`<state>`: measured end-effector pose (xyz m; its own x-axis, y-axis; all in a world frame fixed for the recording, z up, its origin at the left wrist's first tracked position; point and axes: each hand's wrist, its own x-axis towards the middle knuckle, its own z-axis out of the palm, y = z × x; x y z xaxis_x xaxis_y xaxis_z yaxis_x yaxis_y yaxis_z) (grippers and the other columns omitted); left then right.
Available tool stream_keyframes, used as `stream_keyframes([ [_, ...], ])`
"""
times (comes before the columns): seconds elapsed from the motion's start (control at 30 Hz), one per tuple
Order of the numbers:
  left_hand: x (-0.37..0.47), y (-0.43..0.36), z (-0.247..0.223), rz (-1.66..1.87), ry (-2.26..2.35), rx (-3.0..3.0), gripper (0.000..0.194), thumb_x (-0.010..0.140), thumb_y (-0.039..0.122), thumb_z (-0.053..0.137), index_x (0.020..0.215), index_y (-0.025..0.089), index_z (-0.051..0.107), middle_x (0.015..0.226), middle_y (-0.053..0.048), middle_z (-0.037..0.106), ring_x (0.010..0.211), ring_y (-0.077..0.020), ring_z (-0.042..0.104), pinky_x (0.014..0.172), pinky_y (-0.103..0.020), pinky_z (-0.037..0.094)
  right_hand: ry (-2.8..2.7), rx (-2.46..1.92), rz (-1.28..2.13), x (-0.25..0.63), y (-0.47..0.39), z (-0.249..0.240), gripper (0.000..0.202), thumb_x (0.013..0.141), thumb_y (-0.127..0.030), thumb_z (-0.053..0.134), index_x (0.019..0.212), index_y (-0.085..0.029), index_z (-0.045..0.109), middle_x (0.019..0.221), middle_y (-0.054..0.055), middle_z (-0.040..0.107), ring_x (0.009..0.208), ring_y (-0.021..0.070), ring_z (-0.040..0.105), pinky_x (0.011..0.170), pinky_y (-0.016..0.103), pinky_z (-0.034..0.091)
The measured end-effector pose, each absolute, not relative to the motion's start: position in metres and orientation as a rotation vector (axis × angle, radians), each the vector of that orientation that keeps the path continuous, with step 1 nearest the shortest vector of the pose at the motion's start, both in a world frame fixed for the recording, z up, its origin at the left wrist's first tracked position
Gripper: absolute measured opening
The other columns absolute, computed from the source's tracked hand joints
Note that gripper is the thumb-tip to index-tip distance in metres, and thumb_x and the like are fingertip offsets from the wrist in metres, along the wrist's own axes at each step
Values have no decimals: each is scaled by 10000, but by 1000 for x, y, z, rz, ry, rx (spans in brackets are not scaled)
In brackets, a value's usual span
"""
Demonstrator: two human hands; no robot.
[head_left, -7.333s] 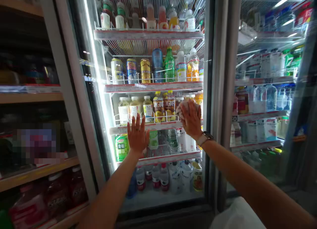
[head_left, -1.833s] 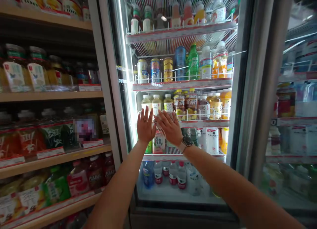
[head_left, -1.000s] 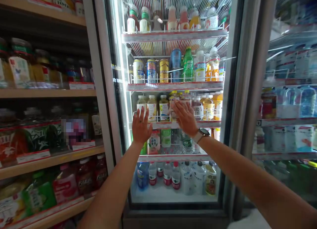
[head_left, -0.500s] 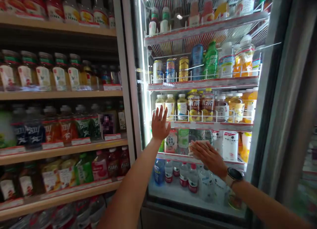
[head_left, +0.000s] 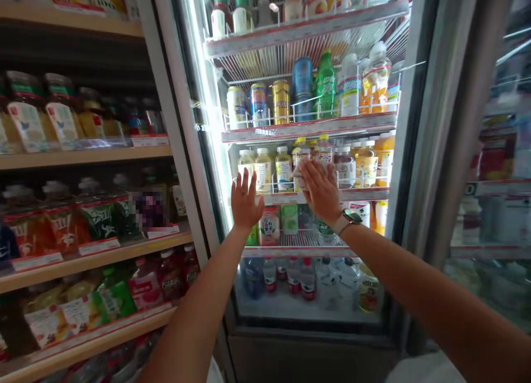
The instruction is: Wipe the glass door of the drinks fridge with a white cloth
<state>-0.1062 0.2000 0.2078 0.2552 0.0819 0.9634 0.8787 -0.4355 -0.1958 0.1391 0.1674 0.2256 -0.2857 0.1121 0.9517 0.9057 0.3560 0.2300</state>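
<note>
My left hand is raised with its fingers stretched out, and its palm appears to rest flat on the glass door of a drinks fridge. It lies in front of the lower left bottles and holds nothing. To its right, my right hand presses a pale cloth against the same glass; most of the cloth is hidden under the palm and fingers. A watch sits on the right wrist. Behind the glass by that hand are tea bottles and brown bottles with yellow caps.
Inside the fridge, cans and a green bottle stand on a wire shelf. An open wooden shelf with bottles runs along the left. The metal door frame is at the right, with another glass-fronted section beyond.
My right hand has moved the cloth up and somewhat left across the glass, from the lower shelf's level to the tea bottles. The left hand stays on the glass. The view has turned right.
</note>
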Motion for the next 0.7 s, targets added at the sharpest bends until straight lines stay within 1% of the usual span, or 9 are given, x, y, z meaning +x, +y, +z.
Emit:
stream_keyframes([
  [0.1,-106,201,209,-1278,-899,-1746,687,918,329,437,1552,188,212,1630,-88,141,1509,-278,95,1222,-500,135,-1787,-911,-1066,141,163,186,648,959,-173,391,1568,-205,173,1554,87,379,1465,226,283,1223,505,178],
  [0.3,-105,201,211,-1303,-875,-1758,684,921,355,433,1551,189,223,1628,-85,149,1507,-283,107,1225,-497,123,-1967,-942,-1093,148,154,102,594,935,-141,443,1517,-186,334,1522,95,429,1447,221,323,1209,477,222],
  [0.4,-105,201,211,-1299,-885,-1746,685,922,358,428,1553,195,216,1628,-81,152,1507,-279,113,1224,-497,127,-1999,-909,-1126,150,150,81,545,944,-134,443,1483,-192,397,1503,77,459,1432,208,352,1205,455,237],
  [0.47,-105,201,211,-1304,-879,-1737,682,924,361,425,1553,199,216,1627,-81,162,1507,-275,115,1224,-493,131,-2012,-892,-1134,150,150,90,540,947,-106,422,1478,-199,403,1511,66,449,1432,198,352,1204,442,248],
  [0.5,-105,201,210,-1308,-871,-1736,679,926,362,423,1553,199,217,1626,-82,165,1506,-275,115,1224,-492,132,-2010,-888,-1134,149,150,103,551,945,-90,409,1485,-200,392,1520,67,436,1436,195,344,1204,439,251],
  [0.6,-105,202,210,-1320,-851,-1745,678,930,361,428,1553,199,216,1626,-84,163,1505,-283,116,1223,-497,131,-1951,-880,-1142,141,156,166,576,954,-83,367,1519,-187,324,1549,76,388,1458,196,298,1214,452,240],
  [0.7,-105,202,210,-1324,-864,-1752,688,927,364,446,1554,202,212,1628,-82,153,1505,-291,115,1223,-503,126,-1831,-888,-1126,125,165,238,589,972,-112,331,1550,-175,238,1575,67,341,1481,207,237,1232,471,197],
])
